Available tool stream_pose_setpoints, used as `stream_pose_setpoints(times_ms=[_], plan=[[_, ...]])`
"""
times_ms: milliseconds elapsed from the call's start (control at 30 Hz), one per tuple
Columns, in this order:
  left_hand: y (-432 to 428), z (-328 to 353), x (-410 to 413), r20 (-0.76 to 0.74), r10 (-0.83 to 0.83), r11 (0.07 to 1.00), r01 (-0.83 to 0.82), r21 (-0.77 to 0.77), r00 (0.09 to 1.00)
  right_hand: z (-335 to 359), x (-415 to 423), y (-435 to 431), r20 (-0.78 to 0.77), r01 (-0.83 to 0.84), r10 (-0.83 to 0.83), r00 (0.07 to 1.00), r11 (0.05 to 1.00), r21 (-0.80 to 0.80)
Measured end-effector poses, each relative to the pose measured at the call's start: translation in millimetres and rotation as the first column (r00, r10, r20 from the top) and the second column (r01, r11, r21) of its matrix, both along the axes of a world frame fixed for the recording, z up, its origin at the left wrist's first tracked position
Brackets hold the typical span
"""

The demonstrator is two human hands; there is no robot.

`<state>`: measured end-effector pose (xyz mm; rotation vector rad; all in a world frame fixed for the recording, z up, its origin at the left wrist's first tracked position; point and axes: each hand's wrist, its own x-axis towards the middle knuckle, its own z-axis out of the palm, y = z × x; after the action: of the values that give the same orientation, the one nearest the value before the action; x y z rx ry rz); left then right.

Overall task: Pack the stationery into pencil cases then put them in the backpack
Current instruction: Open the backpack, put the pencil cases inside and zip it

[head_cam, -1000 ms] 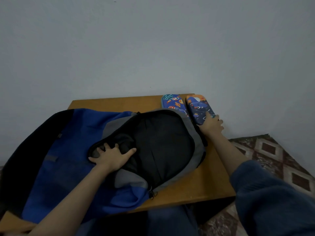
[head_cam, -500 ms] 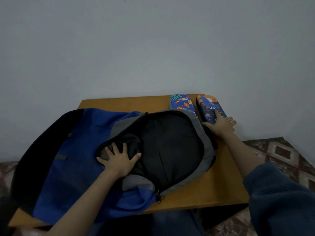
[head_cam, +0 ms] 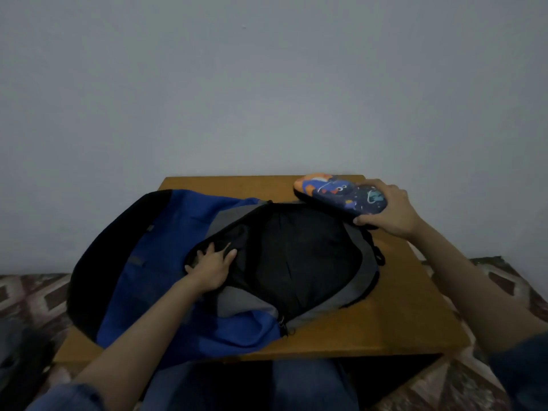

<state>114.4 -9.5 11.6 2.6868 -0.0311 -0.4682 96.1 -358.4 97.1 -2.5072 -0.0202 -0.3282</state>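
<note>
Now right hand [head_cam: 391,210] grips pencil case [head_cam: 341,194]; left hand [head_cam: 212,264] (fingers spread) presses backpack [head_cam: 166,262].

You are not getting any readable text, number or brand in this view. The pencil case [head_cam: 341,197] is showing only cartoon prints, and no letters are coming through on it. The small grey patch [head_cam: 137,260] on the blue side of the backpack [head_cam: 184,229] may be a label, but the dim light is keeping any writing on it illegible.
</note>
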Motion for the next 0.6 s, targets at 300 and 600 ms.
stream_pose_setpoints(times_ms=[300, 600], plan=[[28.9, 30.3, -1.1, 0.145, 0.016, 0.99, 0.005, -0.139, 0.989, 11.4, -45.6, 43.9, -0.24, -0.341, 0.311, 0.92, 0.935, -0.096], [22.9, 45.2, -8.8, 0.25, -0.037, 0.989, 0.071, -0.13, 0.968, -6.4, -41.5, 114.9, -0.287, -0.557, 0.513, 0.809, 0.825, -0.097]])
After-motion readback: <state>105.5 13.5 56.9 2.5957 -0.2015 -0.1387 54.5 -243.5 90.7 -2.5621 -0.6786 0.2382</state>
